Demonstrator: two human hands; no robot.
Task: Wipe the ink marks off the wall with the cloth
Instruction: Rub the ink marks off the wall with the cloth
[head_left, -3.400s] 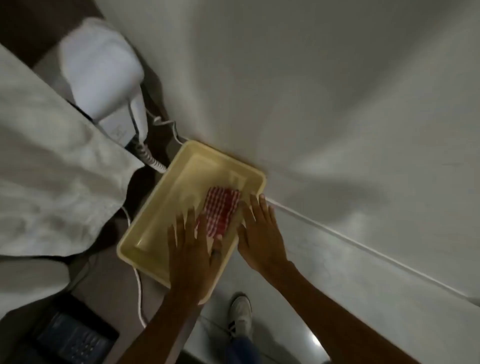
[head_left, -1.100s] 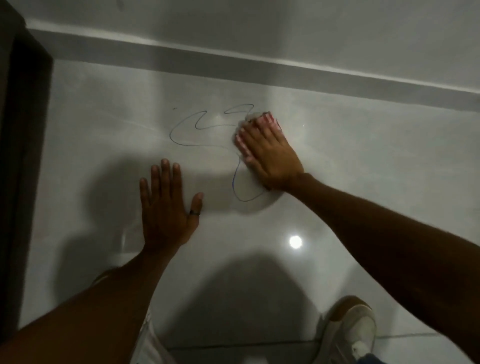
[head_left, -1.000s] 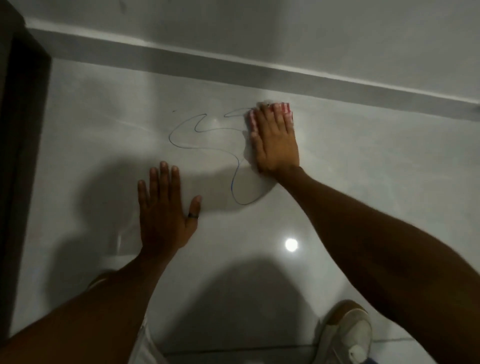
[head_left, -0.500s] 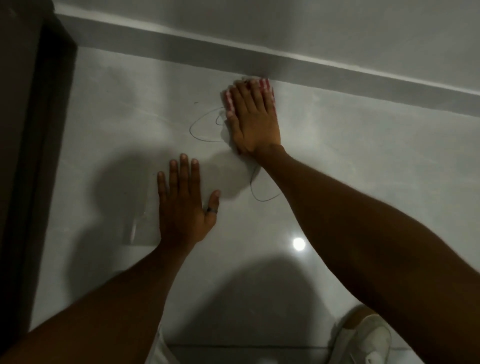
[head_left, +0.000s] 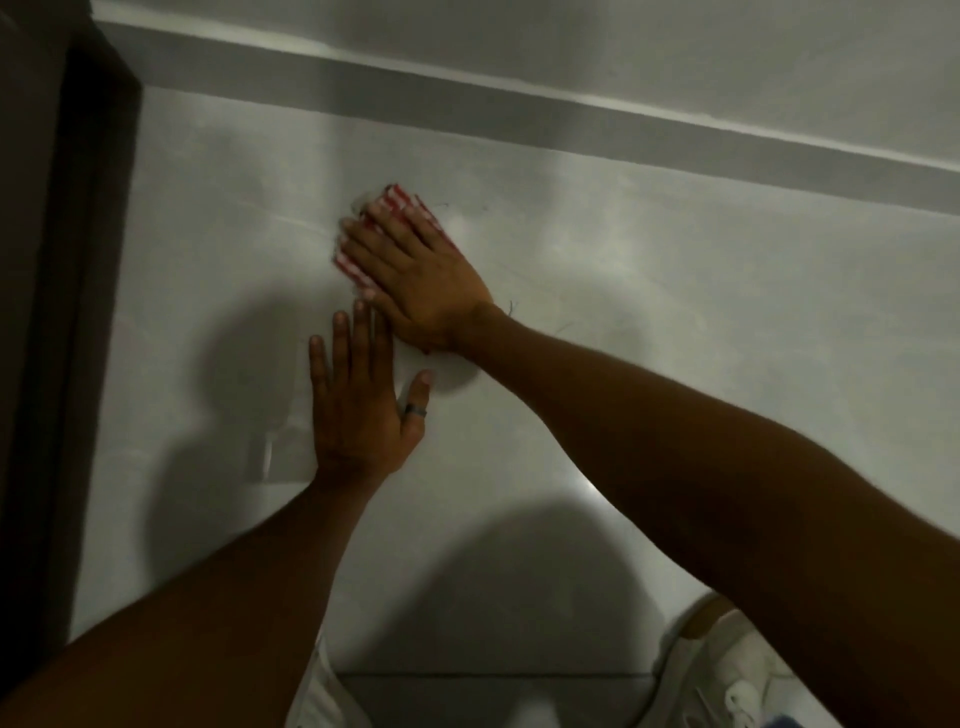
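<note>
You have two hands on the glossy pale grey wall (head_left: 649, 312). Your right hand (head_left: 415, 275) lies flat with fingers spread, pressing one red-and-white checked cloth (head_left: 397, 200) against the wall; the cloth peeks out past your fingertips and along the thumb side. Your left hand (head_left: 358, 405) is also flat and open, just below the right, holding nothing, with one dark ring (head_left: 415, 411) on the thumb. A few faint thin ink marks (head_left: 511, 306) show beside your right wrist. One white sneaker (head_left: 727, 675) sits at lower right.
</note>
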